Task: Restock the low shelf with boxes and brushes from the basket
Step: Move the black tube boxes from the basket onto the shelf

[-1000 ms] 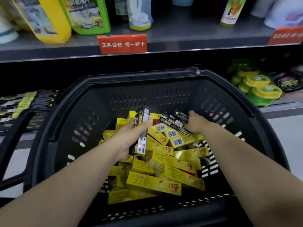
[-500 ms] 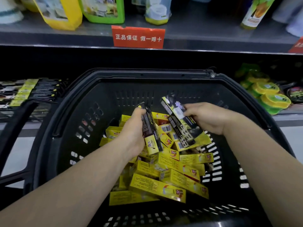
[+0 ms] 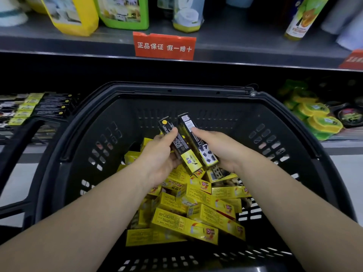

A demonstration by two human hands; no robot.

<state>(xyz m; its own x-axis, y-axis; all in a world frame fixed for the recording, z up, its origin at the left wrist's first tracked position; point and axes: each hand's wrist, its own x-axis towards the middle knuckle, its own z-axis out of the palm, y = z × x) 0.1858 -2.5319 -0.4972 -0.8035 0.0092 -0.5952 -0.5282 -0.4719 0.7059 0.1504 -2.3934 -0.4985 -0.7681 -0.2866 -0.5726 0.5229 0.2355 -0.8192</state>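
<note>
A black plastic basket (image 3: 84, 122) stands in front of me, holding several yellow boxes (image 3: 184, 225) in a loose pile. My left hand (image 3: 157, 158) grips a long black-and-yellow box (image 3: 179, 143) above the pile. My right hand (image 3: 218, 148) holds more black boxes (image 3: 198, 142) of the same kind right beside it, so the boxes touch side by side. Both bundles tilt up and away from me. The low shelf (image 3: 29, 108) at the left carries matching black-and-yellow boxes lying in rows.
A red label (image 3: 164, 46) hangs on the edge of the upper shelf, with yellow and green bottles (image 3: 74, 16) above it. Round green-and-yellow tubs (image 3: 314, 118) sit on the low shelf at the right. The basket's handle (image 3: 17, 146) sticks out at the left.
Both hands have lifted their black boxes out of the pile and brought them together, side by side, higher above the basket's middle.
</note>
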